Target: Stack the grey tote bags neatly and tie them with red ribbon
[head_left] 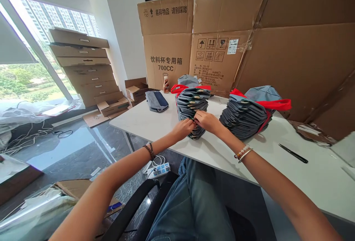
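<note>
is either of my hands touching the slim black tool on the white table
No, your left hand and right hand are at a red-strapped grey fabric stack, left of the slim black tool.

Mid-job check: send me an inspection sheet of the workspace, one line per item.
Surface: white table, in use.
Job's things: middle stack and right stack of grey folded fabric, both with red straps; right stack leans.
Clutter: slim black pen-like tool; folded grey-blue fabric piece.
Hands: left hand and right hand at the middle stack's front; exact grip unclear.
Cables: loose cables and a power strip on the floor.
Surroundings: cardboard panels behind; stacked boxes by the window.
</note>
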Demonstrator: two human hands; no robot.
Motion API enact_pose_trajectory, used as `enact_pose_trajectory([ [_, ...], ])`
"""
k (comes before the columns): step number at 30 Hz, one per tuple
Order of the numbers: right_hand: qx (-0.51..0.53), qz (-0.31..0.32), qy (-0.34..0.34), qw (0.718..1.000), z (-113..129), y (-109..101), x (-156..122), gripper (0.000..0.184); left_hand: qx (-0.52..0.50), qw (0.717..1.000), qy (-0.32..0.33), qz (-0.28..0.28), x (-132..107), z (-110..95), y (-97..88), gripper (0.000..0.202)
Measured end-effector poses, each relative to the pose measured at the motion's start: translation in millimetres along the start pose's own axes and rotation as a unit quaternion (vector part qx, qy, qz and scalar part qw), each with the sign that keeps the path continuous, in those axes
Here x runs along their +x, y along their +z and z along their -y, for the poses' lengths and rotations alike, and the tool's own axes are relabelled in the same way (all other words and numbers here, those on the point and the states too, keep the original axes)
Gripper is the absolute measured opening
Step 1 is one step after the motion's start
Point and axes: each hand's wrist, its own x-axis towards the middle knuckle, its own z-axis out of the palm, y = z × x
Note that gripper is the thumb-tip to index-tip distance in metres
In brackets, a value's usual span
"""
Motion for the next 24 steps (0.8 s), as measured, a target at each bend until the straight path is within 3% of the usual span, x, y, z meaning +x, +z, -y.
enact_pose_trajectory([
  [4, -0.009, -0.020, 0.000, 1.000, 4, 5, -2, 0.011, -0.078, 0.987, -0.126, -0.066, -5, -10, 5.3, 0.013],
  [7, -0.015, -0.027, -0.002, 1.000, 5, 8, -1, 0.011, -0.189, 0.945, -0.233, -0.129, -5, -19, 9.8, 0.013],
  [10, -0.016, -0.034, -0.009, 0.999, 4, 10, 0, 0.012, -0.228, 0.914, -0.294, -0.163, -6, -26, 13.4, 0.014],
  [14, -0.010, -0.045, -0.027, 0.999, 3, 12, -1, 0.013, -0.234, 0.891, -0.338, -0.191, -5, -31, 16.5, 0.010],
  [20, 0.016, -0.065, -0.043, 0.997, 1, 11, -9, 0.020, -0.233, 0.882, -0.363, -0.189, -3, -34, 18.6, 0.005],
  [24, 0.120, -0.159, -0.009, 0.980, -3, 9, -21, 0.022, -0.254, 0.872, -0.351, -0.230, -10, -34, 14.9, 0.014],
])
